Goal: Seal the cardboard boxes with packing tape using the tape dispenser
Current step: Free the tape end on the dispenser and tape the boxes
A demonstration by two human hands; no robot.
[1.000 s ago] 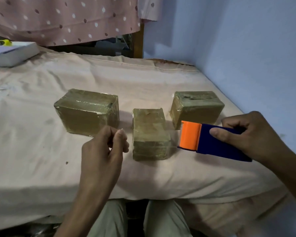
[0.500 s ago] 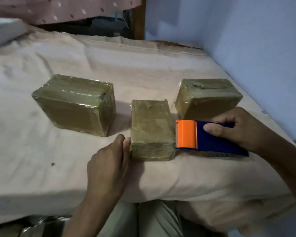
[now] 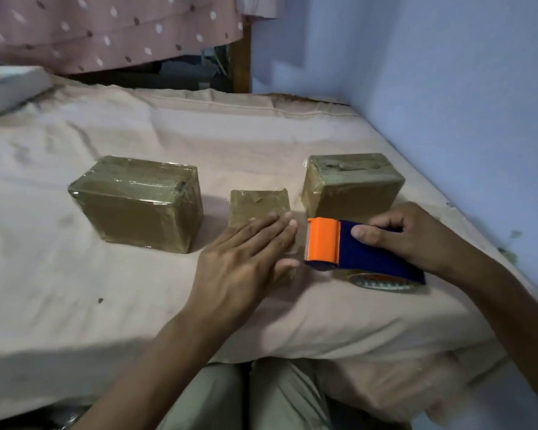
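Dim soft light, slight blur, wide-angle edges

Left hand [image 3: 246, 259] covers most of middle box [image 3: 257, 203]; white box [image 3: 10, 91] cut by left edge.

No legible text or label on any box, dispenser or tape roll.

Single head-mounted wide-angle view, looking forward and down over the bed [image 3: 75, 305] from its near edge. Close range: both forearms enter from the bottom of frame, person's lap visible below. Blue wall [image 3: 448, 88] runs beyond the right hand [image 3: 407, 234].
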